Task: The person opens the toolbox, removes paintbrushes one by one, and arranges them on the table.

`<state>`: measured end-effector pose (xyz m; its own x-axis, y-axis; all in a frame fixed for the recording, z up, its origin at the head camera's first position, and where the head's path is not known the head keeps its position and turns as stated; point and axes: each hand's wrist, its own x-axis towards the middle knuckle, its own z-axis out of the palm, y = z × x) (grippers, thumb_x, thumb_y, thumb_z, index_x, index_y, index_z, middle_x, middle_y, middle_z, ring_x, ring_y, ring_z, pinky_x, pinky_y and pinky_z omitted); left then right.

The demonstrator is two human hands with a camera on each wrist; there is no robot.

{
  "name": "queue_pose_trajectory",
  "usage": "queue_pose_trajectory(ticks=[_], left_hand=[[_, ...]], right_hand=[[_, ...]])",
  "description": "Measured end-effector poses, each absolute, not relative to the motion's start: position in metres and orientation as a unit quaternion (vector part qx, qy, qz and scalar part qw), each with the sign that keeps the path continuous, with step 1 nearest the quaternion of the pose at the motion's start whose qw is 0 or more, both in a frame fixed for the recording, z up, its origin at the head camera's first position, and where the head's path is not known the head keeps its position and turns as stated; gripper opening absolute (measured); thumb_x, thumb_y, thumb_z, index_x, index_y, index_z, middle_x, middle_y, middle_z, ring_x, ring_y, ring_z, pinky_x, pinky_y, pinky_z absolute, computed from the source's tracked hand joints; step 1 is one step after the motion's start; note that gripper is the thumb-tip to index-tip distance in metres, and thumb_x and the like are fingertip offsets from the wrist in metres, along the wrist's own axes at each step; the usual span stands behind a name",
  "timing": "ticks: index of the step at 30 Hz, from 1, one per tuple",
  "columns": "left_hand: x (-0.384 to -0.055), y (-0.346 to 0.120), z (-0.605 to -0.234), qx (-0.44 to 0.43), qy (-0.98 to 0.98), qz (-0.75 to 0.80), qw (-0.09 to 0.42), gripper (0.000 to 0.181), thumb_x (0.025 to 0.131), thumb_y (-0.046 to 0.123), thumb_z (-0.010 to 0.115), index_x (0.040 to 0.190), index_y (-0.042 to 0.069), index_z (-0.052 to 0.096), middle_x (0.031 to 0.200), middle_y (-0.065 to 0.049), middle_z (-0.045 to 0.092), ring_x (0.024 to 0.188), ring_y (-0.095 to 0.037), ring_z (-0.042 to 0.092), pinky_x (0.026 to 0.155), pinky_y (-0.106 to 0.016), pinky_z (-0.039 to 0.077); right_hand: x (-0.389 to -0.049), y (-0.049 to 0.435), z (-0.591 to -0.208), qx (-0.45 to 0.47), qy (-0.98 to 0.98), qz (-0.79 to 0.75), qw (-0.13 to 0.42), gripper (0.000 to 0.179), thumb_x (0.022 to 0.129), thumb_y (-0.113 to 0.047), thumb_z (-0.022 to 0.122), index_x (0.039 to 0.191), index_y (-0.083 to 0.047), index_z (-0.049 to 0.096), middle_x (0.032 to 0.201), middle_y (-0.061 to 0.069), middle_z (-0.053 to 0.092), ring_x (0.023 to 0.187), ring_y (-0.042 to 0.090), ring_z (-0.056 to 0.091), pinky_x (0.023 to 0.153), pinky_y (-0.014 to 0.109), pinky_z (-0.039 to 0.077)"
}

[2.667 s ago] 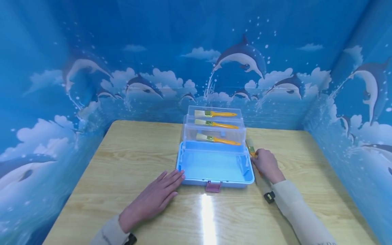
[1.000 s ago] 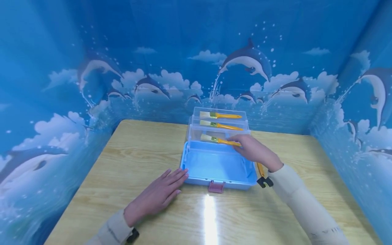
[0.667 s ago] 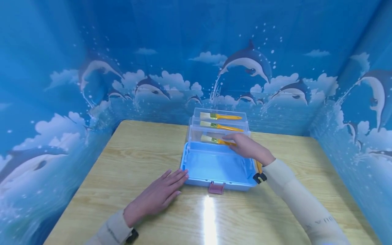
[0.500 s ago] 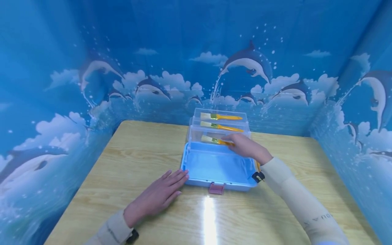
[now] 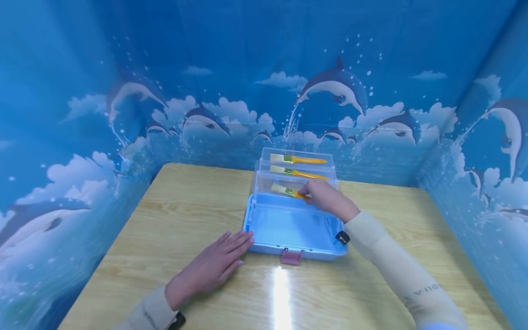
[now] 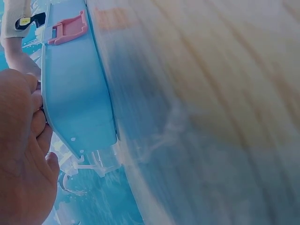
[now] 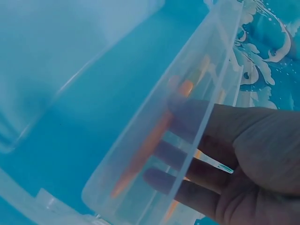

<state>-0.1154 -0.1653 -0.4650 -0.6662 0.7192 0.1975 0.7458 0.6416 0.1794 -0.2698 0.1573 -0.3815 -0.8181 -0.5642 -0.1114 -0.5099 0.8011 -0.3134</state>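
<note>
An open blue box point(image 5: 294, 230) stands on the table with stepped clear trays point(image 5: 264, 184) raised at its back. Each of three tray levels holds a paintbrush with pale bristles and an orange handle. My right hand point(image 5: 328, 198) reaches into the lowest tray and pinches the handle of its paintbrush point(image 5: 283, 190). In the right wrist view, fingers point(image 7: 171, 154) show through the translucent wall around the orange handle point(image 7: 140, 157). Flat on the table, my left hand point(image 5: 211, 265) has its fingertips at the box's front left corner; the left wrist view shows them against its side.
The middle paintbrush point(image 5: 304, 174) and the top paintbrush point(image 5: 305, 160) lie just behind my right hand. A pink latch point(image 5: 291, 257) hangs at the box's front. Wood-grain tabletop point(image 5: 185, 201) extends on both sides, up to a dolphin-print curtain point(image 5: 231, 91).
My right hand has gone from a paintbrush on the table right of the box to the lowest tray's paintbrush, sliding left along its handle. That table paintbrush is now hidden. My left hand stays put.
</note>
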Motion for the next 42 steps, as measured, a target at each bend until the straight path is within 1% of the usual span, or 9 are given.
queue_pose_trajectory(ticks=[4,10,13,17,19,26,31,35,42], left_hand=[[-0.1139,-0.1654,-0.4648,-0.408,-0.901,-0.133,0.06,0.053,0.101,0.033,0.036,0.149,0.017,0.022,0.155,0.002,0.018,0.141,-0.017,0.02,0.114,-0.047,0.021],[-0.1134,-0.1652,-0.4643,-0.4,-0.906,-0.129,0.055,0.053,0.101,0.034,0.034,0.149,0.018,0.021,0.156,0.004,0.016,0.141,-0.014,0.017,0.115,-0.045,0.018],[-0.1133,-0.1651,-0.4642,-0.399,-0.907,-0.127,0.057,0.053,0.101,0.035,0.034,0.149,0.018,0.02,0.156,0.004,0.015,0.142,-0.014,0.016,0.115,-0.043,0.018],[-0.1134,-0.1645,-0.4652,-0.401,-0.905,-0.126,0.067,0.053,0.101,0.034,0.035,0.149,0.018,0.021,0.155,0.003,0.016,0.141,-0.015,0.018,0.115,-0.043,0.019],[-0.1134,-0.1644,-0.4659,-0.401,-0.905,-0.127,0.068,0.053,0.101,0.034,0.035,0.149,0.018,0.021,0.155,0.003,0.016,0.141,-0.015,0.018,0.115,-0.043,0.019],[-0.1138,-0.1648,-0.4664,-0.396,-0.908,-0.124,0.051,0.052,0.102,0.036,0.03,0.15,0.019,0.017,0.156,0.004,0.014,0.142,-0.015,0.017,0.115,-0.044,0.017],[-0.1133,-0.1643,-0.4644,-0.394,-0.909,-0.129,0.045,0.052,0.102,0.036,0.03,0.15,0.02,0.018,0.156,0.004,0.015,0.142,-0.015,0.017,0.115,-0.044,0.018],[-0.1137,-0.1639,-0.4634,-0.394,-0.91,-0.126,0.04,0.052,0.102,0.037,0.029,0.149,0.02,0.018,0.155,0.004,0.016,0.142,-0.015,0.017,0.115,-0.044,0.018],[-0.1136,-0.1639,-0.4645,-0.393,-0.91,-0.125,0.039,0.052,0.102,0.038,0.028,0.15,0.021,0.018,0.155,0.005,0.016,0.142,-0.014,0.016,0.115,-0.043,0.017]], right_hand=[[-0.27,0.1556,-0.3827,-0.29,0.941,-0.149,0.089,0.021,0.083,0.0,0.067,0.099,-0.011,0.074,0.094,0.002,0.072,0.091,0.018,0.066,0.08,0.034,0.056],[-0.2688,0.157,-0.3811,-0.293,0.94,-0.156,0.081,0.02,0.081,0.003,0.067,0.09,-0.012,0.076,0.084,0.0,0.072,0.079,0.012,0.066,0.072,0.03,0.057],[-0.2682,0.1577,-0.3795,-0.298,0.939,-0.149,0.08,0.021,0.081,0.003,0.067,0.092,-0.012,0.075,0.086,0.001,0.072,0.081,0.014,0.067,0.073,0.03,0.057],[-0.2674,0.1579,-0.3777,-0.295,0.94,-0.149,0.08,0.024,0.08,0.003,0.067,0.098,-0.011,0.074,0.093,0.003,0.072,0.088,0.017,0.067,0.076,0.032,0.057],[-0.2672,0.1583,-0.3775,-0.291,0.941,-0.152,0.082,0.025,0.08,0.003,0.067,0.1,-0.01,0.074,0.094,0.003,0.071,0.088,0.017,0.066,0.076,0.033,0.057],[-0.2685,0.1632,-0.3818,-0.279,0.944,-0.157,0.085,0.027,0.077,0.002,0.069,0.099,-0.011,0.073,0.09,0.0,0.07,0.077,0.012,0.062,0.07,0.031,0.056],[-0.2691,0.1652,-0.382,-0.282,0.941,-0.161,0.093,0.027,0.077,0.001,0.067,0.099,-0.013,0.073,0.087,-0.002,0.069,0.068,0.013,0.055,0.063,0.026,0.051],[-0.2684,0.1645,-0.381,-0.281,0.942,-0.153,0.097,0.028,0.078,0.001,0.068,0.102,-0.013,0.072,0.088,-0.002,0.069,0.067,0.013,0.055,0.062,0.026,0.05],[-0.2653,0.1633,-0.3798,-0.278,0.942,-0.157,0.1,0.03,0.079,0.0,0.068,0.107,-0.01,0.071,0.097,0.002,0.069,0.074,0.012,0.058,0.069,0.029,0.054]])
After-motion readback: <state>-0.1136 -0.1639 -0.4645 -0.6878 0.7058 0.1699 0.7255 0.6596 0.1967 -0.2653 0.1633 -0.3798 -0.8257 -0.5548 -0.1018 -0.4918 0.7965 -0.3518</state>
